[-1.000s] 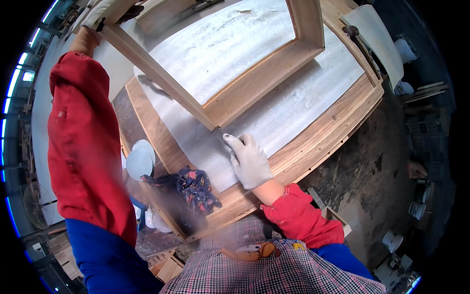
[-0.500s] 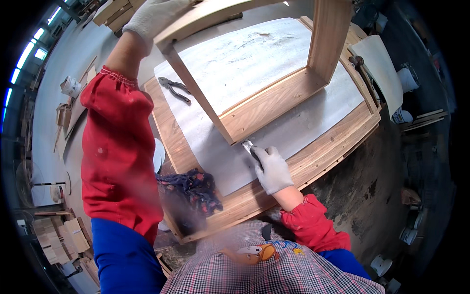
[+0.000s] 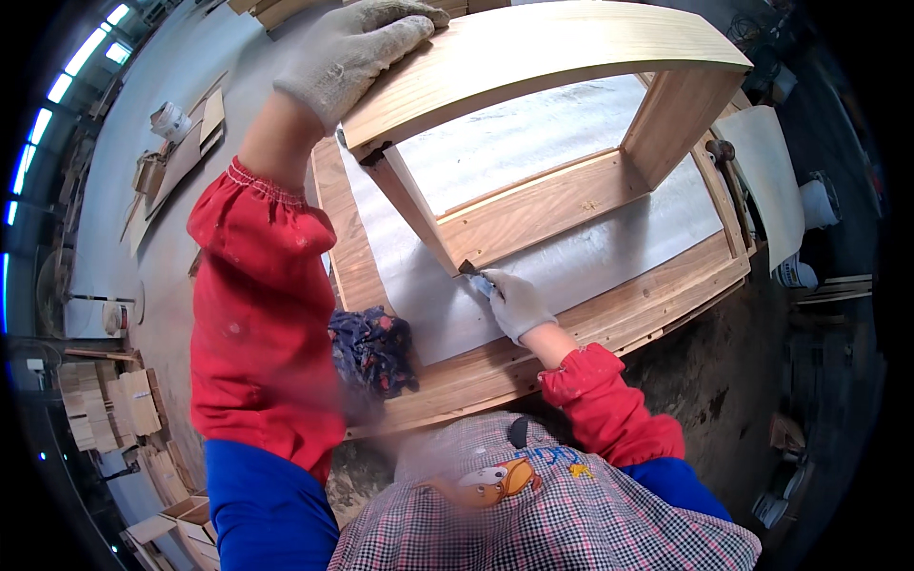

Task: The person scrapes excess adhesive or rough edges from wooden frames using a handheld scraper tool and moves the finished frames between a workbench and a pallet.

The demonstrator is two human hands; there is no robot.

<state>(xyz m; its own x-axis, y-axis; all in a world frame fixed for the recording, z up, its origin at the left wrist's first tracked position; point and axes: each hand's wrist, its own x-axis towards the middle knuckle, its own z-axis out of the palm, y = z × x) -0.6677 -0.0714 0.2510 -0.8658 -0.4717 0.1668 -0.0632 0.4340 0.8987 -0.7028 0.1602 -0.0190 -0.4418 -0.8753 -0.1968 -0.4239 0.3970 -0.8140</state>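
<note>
frame (image 3: pixel 552 43) leans over the white sheet (image 3: pixel 447 328), our left hand (image 3: pixel 357 57) laid across its upper left corner; the underside is hidden, so we cannot tell whether it grips. our right hand (image 3: pixel 519 303) pinches a small tool (image 3: pixel 484 285), dark tip at the frame's near lower corner. we judge the step to be working that corner; the next move calls for steady support and light pressure. cloth (image 3: pixel 369 352) lies beside the sheet.

Hidden inside the gloved right hand (image 3: pixel 521 305): grip of a hand tool (image 3: pixel 483 285) (too small to identify). Partly behind the red left sleeve (image 3: pixel 259 328): floral cloth (image 3: pixel 377 350). Cut off below: checked apron (image 3: pixel 581 504).
</note>
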